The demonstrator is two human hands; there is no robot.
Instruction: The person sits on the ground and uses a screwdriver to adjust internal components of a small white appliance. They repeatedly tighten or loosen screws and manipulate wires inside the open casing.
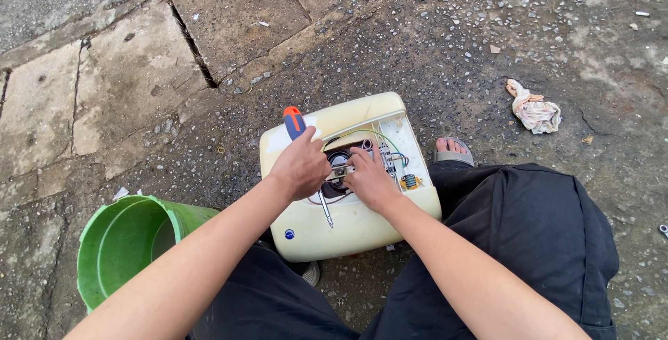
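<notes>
Head view, nearest first: a green bucket [125, 242] lies tipped by the left knee; beyond it the cream water heater [348, 180] rests on the ground between the legs, its wiring bay open; the left hand [300, 167] is closed round a screwdriver [306, 159], the right hand [369, 180] pinches a small metal fitting [342, 171] at the opening. Judged, a part is being worked loose; steady, fine pressure is wanted. Wires crowd the bay; a rag [534, 112] lies well apart on gravel.
</notes>
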